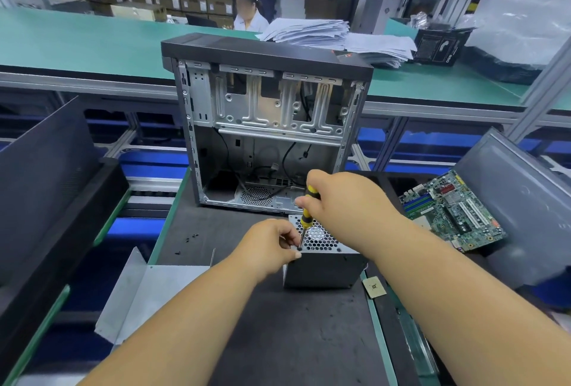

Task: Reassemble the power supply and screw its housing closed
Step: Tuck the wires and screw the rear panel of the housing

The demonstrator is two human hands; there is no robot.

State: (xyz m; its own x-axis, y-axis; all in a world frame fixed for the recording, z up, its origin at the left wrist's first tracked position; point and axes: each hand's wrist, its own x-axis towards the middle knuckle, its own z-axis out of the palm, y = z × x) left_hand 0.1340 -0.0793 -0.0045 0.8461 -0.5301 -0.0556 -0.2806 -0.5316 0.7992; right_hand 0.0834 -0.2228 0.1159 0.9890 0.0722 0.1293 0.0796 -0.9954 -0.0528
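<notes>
- Your right hand is curled round the yellow-and-black handle of the screwdriver, which stands nearly upright; the shaft runs down to a screw at the near left corner of the perforated top face.
- Your left hand pinches with fingertips right at the driver tip, apparently steadying the screw or shaft; exactly which it touches is too small to tell.
- The power supply stands on the dark mat, just in front of the open computer case, honeycomb grille upward.
- Handling, as a judgement: the sheet-metal housing is stiff and fairly heavy for its bulk, so it should sit steady under downward pressure. Grip it by the flat dark side walls, not the grille, which may dent and whose stamped edges may be sharp.
- The screw is tiny and liable to slip; keep the pinch until the thread bites, and keep the driver in line with the hole.
- Spare loose screws lie on the mat to the left, well apart from the unit.
- A motherboard lies to the right and a bent metal panel to the near left.
</notes>
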